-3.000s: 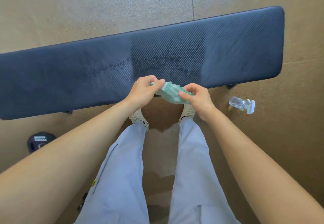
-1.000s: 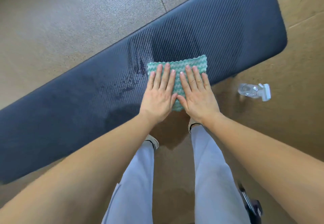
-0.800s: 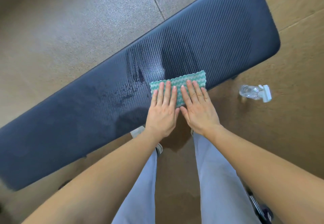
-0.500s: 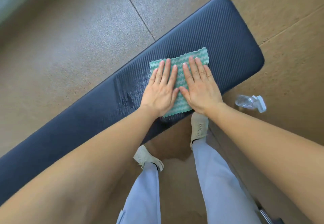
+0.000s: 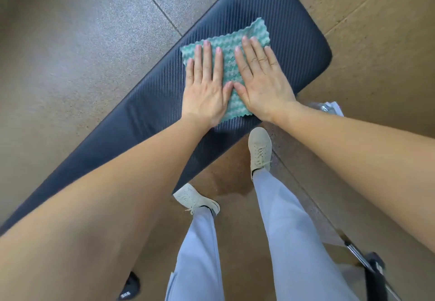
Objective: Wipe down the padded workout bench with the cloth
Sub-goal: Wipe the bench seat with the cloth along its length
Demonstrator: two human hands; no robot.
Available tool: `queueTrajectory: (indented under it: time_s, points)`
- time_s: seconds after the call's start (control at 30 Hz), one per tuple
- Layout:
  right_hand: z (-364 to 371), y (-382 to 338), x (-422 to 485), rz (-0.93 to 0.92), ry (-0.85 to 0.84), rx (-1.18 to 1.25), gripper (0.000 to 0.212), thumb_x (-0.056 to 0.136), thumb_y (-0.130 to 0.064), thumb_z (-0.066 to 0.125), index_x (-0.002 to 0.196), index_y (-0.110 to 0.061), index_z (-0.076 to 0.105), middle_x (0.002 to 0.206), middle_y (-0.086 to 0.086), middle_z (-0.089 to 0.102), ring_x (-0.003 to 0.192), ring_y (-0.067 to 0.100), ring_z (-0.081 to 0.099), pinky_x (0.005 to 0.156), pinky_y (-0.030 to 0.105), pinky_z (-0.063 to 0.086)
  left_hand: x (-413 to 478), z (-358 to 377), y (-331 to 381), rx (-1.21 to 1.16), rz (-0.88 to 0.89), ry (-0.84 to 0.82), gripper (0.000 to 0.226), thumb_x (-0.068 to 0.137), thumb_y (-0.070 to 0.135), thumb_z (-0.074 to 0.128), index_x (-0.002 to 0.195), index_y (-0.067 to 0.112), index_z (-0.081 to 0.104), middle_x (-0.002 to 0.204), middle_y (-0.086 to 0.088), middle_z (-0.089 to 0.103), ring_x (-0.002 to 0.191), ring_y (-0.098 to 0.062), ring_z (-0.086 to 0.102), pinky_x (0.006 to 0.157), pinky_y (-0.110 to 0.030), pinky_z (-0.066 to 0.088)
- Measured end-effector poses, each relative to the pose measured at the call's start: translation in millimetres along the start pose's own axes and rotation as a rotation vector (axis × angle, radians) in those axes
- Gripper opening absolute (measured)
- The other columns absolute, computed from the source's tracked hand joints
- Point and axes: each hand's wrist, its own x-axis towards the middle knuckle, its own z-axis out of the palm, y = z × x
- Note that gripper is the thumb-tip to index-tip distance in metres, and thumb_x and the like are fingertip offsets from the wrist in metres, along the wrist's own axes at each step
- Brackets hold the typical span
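The left hand [image 5: 204,93] lies flat with straight fingers, pressing down on the green wavy cloth [image 5: 229,65]. The right hand [image 5: 263,84] lies just beside it, thumb tips close together, equally flat and open on the same cloth. The cloth is spread under both palms on the dark padded worktop [image 5: 294,48], with its far corner jutting out past the right hand's fingertips. A clear spray bottle [image 5: 327,107] lies on the floor just outside the right wrist, partly hidden by the forearm.
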Motion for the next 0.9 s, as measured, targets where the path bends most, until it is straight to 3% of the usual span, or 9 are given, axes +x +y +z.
queueTrajectory:
  time_s: [0.2,0.37,0.67,0.9]
  points:
    - [27.8,-10.1,-95.0,0.050,-0.087,0.058,0.069,0.108,-0.043,0.019,0.160,-0.004,-0.002,0.168,0.020,-0.006,0.157,0.032,-0.005,0.127,0.050,0.008,-82.0,36.5,57.3,-0.084,-0.014,-0.056,0.070,0.109,0.042,0.028,0.162,0.003,0.004,0.169,-0.025,-0.002,0.157,-0.040,-0.006,0.128,-0.053,0.005]
    - [22.3,-16.2,-90.0,0.107,-0.102,0.169,0.068,0.105,-0.041,0.017,0.160,-0.001,0.006,0.168,0.021,0.000,0.157,0.033,-0.002,0.127,0.049,0.008,-76.8,28.0,68.4,-0.122,-0.034,-0.091,0.066,0.108,0.036,0.027,0.161,0.001,0.009,0.168,-0.027,0.000,0.157,-0.040,-0.003,0.128,-0.052,0.007]
    - [-24.4,76.2,61.5,0.131,0.002,0.095,0.067,0.106,-0.044,0.014,0.161,-0.008,-0.001,0.169,0.015,-0.006,0.157,0.027,-0.006,0.128,0.045,0.003,93.8,-16.8,43.0,-0.034,0.001,0.083,0.068,0.106,0.042,0.019,0.162,0.006,0.006,0.169,-0.022,0.001,0.158,-0.036,0.000,0.128,-0.049,0.004]
    - [-39.1,119.3,100.7,0.243,-0.034,0.270,0.068,0.106,-0.046,0.010,0.160,-0.008,-0.006,0.170,0.010,-0.008,0.157,0.022,-0.008,0.128,0.042,0.001,165.9,-44.3,57.4,-0.004,-0.008,0.075,0.069,0.104,0.044,0.012,0.163,0.009,-0.001,0.170,-0.020,-0.003,0.158,-0.035,-0.002,0.128,-0.048,0.003]
